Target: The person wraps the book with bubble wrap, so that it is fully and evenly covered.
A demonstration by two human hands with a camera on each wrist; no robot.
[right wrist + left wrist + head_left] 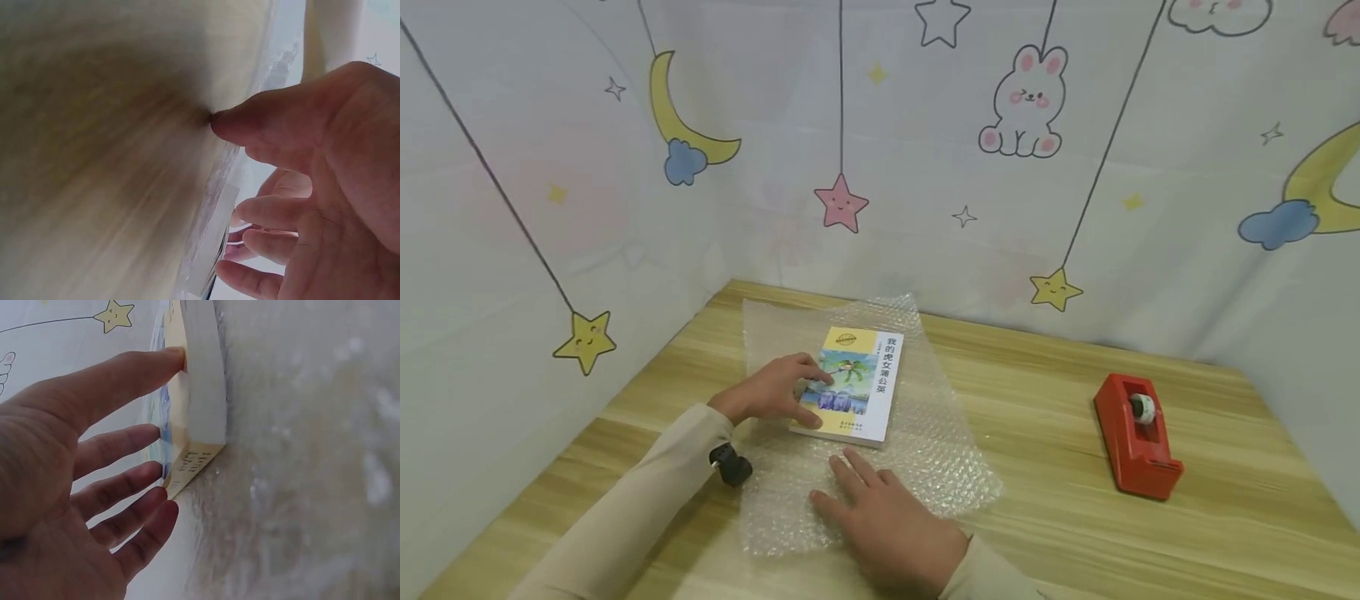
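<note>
A paperback book (857, 379) with a yellow, blue and white cover lies face up on a sheet of bubble wrap (790, 508). My left hand (767, 390) rests on the book's left side, fingers spread on the cover, thumb by the lower left corner. In the left wrist view the thumb touches the edge of the book (206, 381), and nothing is gripped. My right hand (887, 521) lies low over the near part of the bubble wrap, fingers loosely extended toward the book. The right wrist view shows its thumb tip (225, 125) down at the table surface.
A red tape dispenser (1138, 442) with a roll of tape stands on the wooden table (1037, 400) to the right. White curtains (925, 167) printed with stars, moons and a rabbit hang behind the table and at its sides. A black wrist camera (730, 465) sits on the left sleeve.
</note>
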